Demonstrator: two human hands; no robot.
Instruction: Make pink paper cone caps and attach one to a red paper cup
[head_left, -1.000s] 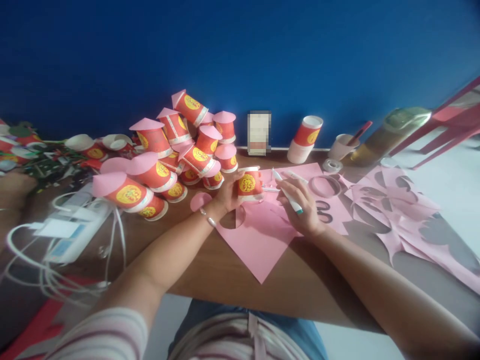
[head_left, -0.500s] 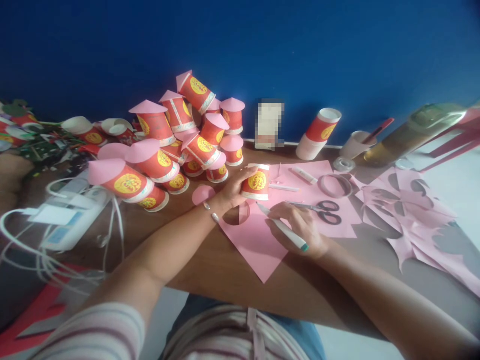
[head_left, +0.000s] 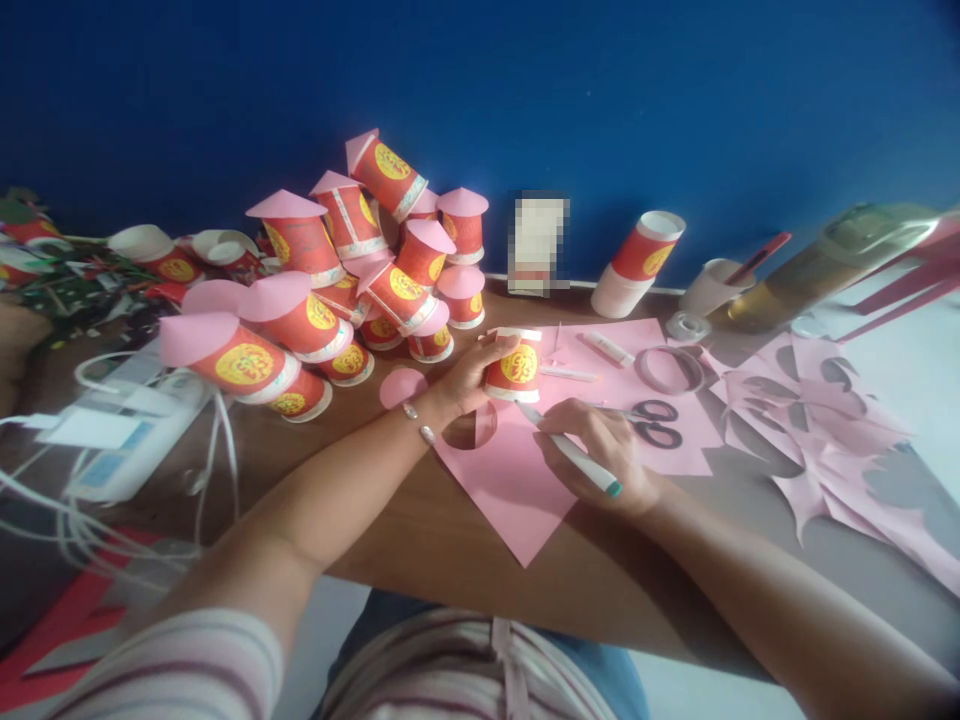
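My left hand (head_left: 471,378) is closed around a red paper cup (head_left: 518,366) with a yellow round emblem and white rims, held just above the table. In my right hand (head_left: 600,445) is a white marker pen (head_left: 577,462) with a green end, its tip pointing at the cup's lower rim; whether it touches, I cannot tell. Under both hands lies a pink paper sheet (head_left: 517,510) with a round hole cut near its left side. Scissors (head_left: 656,423) with dark handles rest on that sheet, beside my right hand.
Red cups with pink cone roofs (head_left: 289,235) are piled at the left. A white power strip (head_left: 135,430) with cables sits before them. Rightward are a glue stick (head_left: 607,350), tape roll (head_left: 670,370), stacked cups (head_left: 637,264), a bottle (head_left: 817,265) and pink paper scraps (head_left: 825,430).
The marker's tip has come closer to the lower rim of the cup. My left hand still holds the cup in nearly the same place. The view has shifted slightly.
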